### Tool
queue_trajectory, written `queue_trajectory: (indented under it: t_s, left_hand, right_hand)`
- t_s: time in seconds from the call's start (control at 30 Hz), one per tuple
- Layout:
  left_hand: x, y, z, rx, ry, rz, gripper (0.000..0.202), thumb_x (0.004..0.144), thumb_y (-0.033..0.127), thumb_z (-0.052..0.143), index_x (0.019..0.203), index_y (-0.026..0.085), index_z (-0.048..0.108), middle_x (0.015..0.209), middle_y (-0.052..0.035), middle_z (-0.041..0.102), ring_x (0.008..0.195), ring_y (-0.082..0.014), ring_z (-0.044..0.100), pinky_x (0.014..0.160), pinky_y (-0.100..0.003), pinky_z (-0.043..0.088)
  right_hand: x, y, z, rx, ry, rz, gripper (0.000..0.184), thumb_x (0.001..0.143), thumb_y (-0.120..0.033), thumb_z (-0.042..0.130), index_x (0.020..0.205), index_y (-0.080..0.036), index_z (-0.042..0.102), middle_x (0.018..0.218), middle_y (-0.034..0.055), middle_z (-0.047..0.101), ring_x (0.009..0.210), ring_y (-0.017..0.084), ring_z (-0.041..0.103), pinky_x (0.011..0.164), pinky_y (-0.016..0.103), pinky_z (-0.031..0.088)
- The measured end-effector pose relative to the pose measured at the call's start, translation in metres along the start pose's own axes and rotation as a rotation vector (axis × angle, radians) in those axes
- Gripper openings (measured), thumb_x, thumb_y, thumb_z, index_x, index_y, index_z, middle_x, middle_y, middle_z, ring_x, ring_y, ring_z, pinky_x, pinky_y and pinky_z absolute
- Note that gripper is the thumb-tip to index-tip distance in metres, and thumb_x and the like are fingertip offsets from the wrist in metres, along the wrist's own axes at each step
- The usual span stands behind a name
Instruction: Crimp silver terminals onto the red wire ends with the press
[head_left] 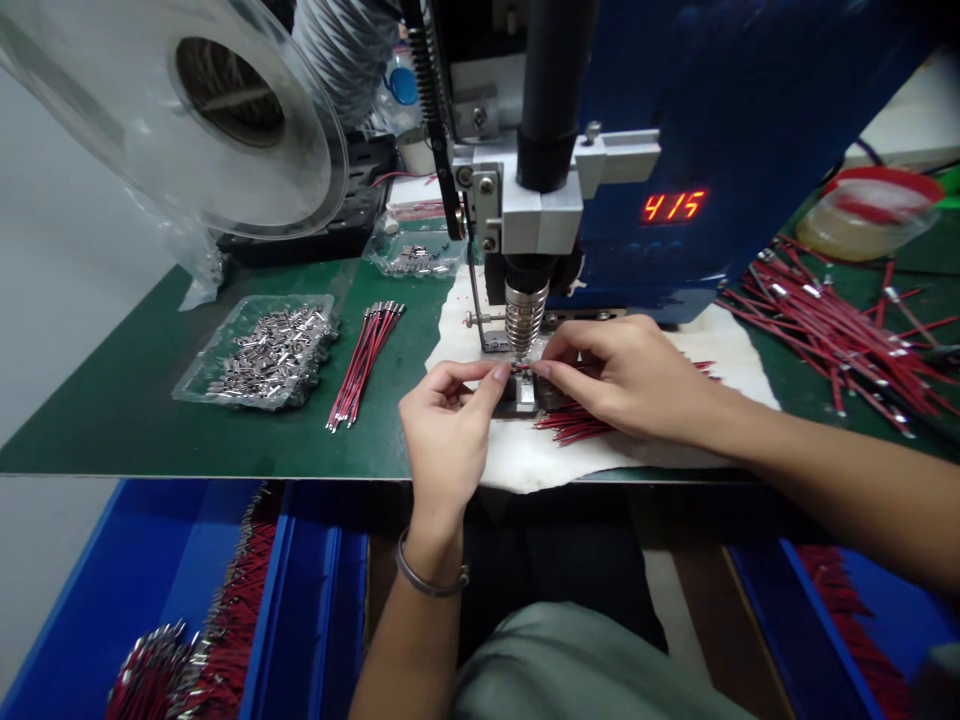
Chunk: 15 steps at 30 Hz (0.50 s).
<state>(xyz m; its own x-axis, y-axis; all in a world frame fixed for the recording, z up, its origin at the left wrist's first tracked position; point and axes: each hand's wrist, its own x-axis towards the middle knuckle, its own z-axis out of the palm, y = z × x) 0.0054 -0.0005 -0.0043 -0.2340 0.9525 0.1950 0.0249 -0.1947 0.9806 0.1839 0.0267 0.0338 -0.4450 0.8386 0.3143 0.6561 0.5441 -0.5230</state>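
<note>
My left hand [450,425] is closed in a pinch at the left side of a small metal fixture [527,388]. Whatever its thumb and forefinger hold is too small to make out. From the right, my right hand [637,375] pinches what looks like a thin red wire, its tip over the fixture. Directly above both fingertips is the coiled metal nozzle [525,318] of a soldering machine. Beneath my right hand a bunch of red wires [574,422] lies on a white cloth [517,465], partly covered by the hand.
On the green table [375,455], a clear tray of metal terminals [274,350] and a bundle of red wires [365,365] lie left. A blue machine housing [660,110] stands behind. More wires [840,320] spread right. Blue bins [300,600] sit below the edge.
</note>
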Motion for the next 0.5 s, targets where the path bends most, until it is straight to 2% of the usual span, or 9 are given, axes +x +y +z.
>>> queue_trajectory:
  t_s: [0.5]
  left_hand:
    - [-0.0004, 0.0001, 0.0002, -0.022, 0.004, -0.009, 0.014, 0.075, 0.029, 0.079, 0.077, 0.016, 0.073, 0.078, -0.0032, 0.074, 0.064, -0.0104, 0.061, 0.061, -0.021, 0.047]
  right_hand:
    - [-0.0013, -0.0013, -0.0005, -0.005, 0.008, 0.006, 0.015, 0.089, -0.026, 0.060, 0.081, -0.016, 0.068, 0.076, 0.0022, 0.071, 0.061, 0.013, 0.059, 0.062, 0.025, 0.037]
